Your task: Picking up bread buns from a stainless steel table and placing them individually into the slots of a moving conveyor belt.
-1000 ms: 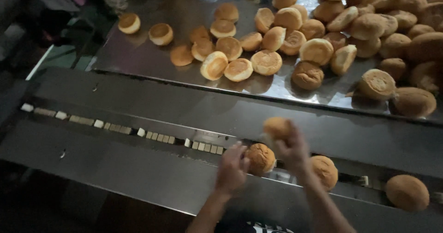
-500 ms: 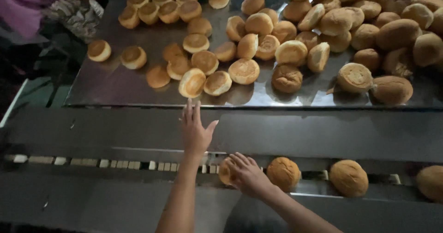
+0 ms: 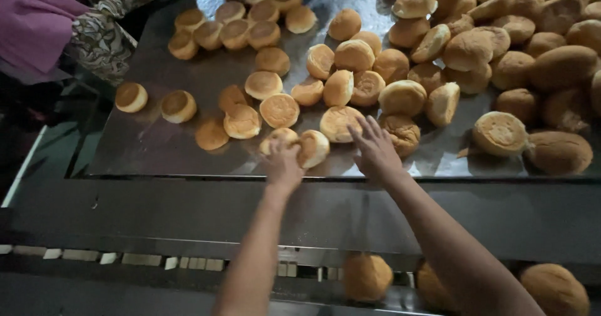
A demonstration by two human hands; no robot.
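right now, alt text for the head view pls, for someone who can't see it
Two bare arms reach over a dark conveyor to a metal table strewn with golden buns: the left hand touches a bun at the near edge, and the right hand lies spread on another bun. More buns sit on the conveyor below.

Glossy smooth metal tray (image 3: 156, 147) bears matt, browned bread buns (image 3: 279, 110).

Two hands (image 3: 285, 163); three buns (image 3: 366, 277) on the lower conveyor; one steel table (image 3: 156, 147).
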